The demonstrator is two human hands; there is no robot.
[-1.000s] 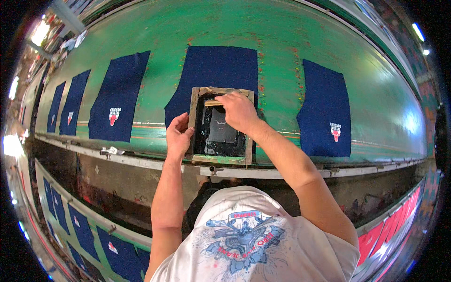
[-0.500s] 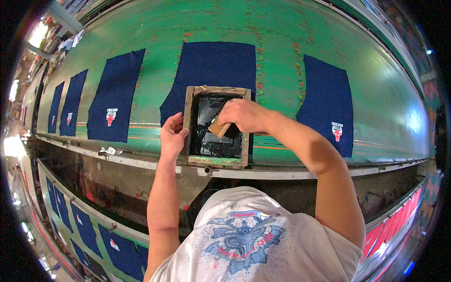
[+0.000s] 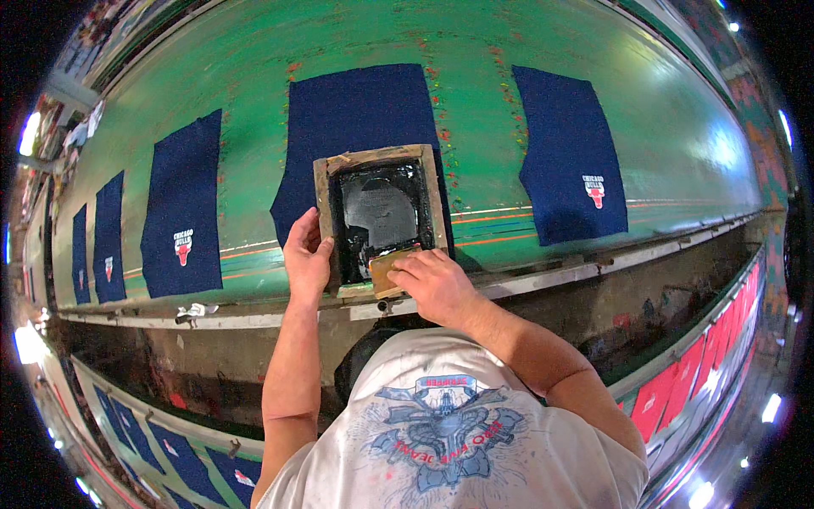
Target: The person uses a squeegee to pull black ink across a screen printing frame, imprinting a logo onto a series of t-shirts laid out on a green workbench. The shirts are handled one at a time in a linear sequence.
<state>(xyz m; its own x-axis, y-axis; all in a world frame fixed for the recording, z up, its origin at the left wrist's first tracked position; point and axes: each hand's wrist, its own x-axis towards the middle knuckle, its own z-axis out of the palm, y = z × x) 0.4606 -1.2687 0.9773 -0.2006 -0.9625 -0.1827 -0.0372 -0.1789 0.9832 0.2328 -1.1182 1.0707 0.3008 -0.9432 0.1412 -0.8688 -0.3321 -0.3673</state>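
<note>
A wooden-framed printing screen (image 3: 373, 157) lies over the lower part of a navy fabric piece (image 3: 356, 106) on the long green table (image 3: 475, 136). My left hand (image 3: 307, 261) holds the frame's left side, thumb and fingers against the wood. Dark, wet-looking ink (image 3: 381, 208) covers parts of the mesh inside. In my right hand (image 3: 434, 284) is a wood-handled squeegee (image 3: 386, 271), gripped at the near end of the screen. Its blade edge is hidden from view. The fabric directly beneath the screen cannot be seen.
To the right lies a navy piece (image 3: 568, 144) with a red and white print; similar printed pieces (image 3: 182, 204) lie to the left. A pale metal rail (image 3: 543, 284) edges the table. Behind me, another table carries navy pieces (image 3: 182, 458) and red ones (image 3: 678, 377).
My right hand has drawn the squeegee from mid-screen to the screen's near end. My left hand stays at the frame's left side. The whole view has shifted and tilted slightly.
</note>
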